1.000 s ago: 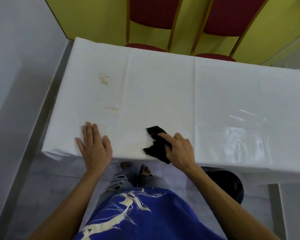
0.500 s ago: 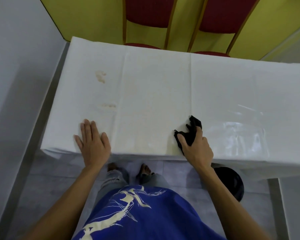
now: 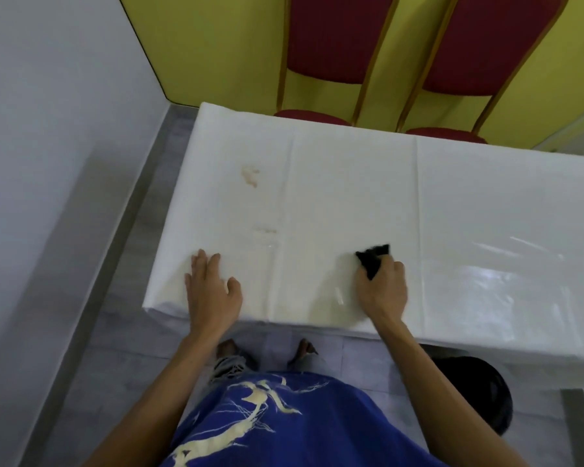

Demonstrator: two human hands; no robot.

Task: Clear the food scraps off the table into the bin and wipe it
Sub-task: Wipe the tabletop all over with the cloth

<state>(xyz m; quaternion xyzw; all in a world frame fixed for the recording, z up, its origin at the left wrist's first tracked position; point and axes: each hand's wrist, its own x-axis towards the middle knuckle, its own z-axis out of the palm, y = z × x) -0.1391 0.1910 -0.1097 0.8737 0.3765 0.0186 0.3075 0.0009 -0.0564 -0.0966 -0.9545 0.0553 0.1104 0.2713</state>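
A white-covered table fills the middle of the head view. My right hand grips a black cloth and presses it on the table near the front edge. My left hand lies flat with straight fingers on the table's front left corner. Two pale brown stains mark the cover, one stain further back and a fainter stain just beyond my left hand. A black bin stands on the floor under the table's front edge, to my right.
Two red chairs with gold frames, the nearer chair and its neighbour, stand behind the table against a yellow wall. A grey wall runs along the left. The table's right part shines wet.
My right hand swept the cloth from the middle to the right, and it now sits a little back to the left. The left hand stayed flat in place. The camera tilted.
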